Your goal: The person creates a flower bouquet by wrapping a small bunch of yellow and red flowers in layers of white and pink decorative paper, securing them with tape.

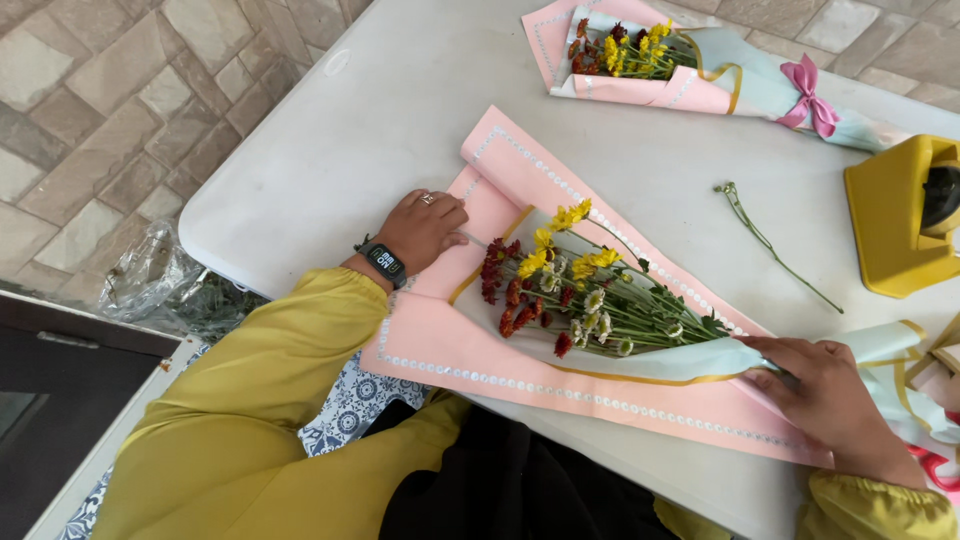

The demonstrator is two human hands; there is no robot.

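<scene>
the half-wrapped bunch of small yellow, red and white flowers lies on pink wrapping paper with a dotted white border, at the middle of the white table. it looks light and fragile, and the paper is soft and easy to crease, so it is better held at the stems. the left hand presses the paper edge at 9 o'clock with fingers flat. the right hand at 4 o'clock lies spread open on the pale blue inner sheet, grasping nothing. a finished bouquet with a pink bow lies at 1 o'clock.

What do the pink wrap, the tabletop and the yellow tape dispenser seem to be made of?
Pink wrap: probably matte paper or thin plastic sheet; it folds in crisp creases. Tabletop: likely moulded plastic, white, dull, with rounded edges. Yellow tape dispenser: seemingly hard plastic, smooth and evenly coloured.
</scene>
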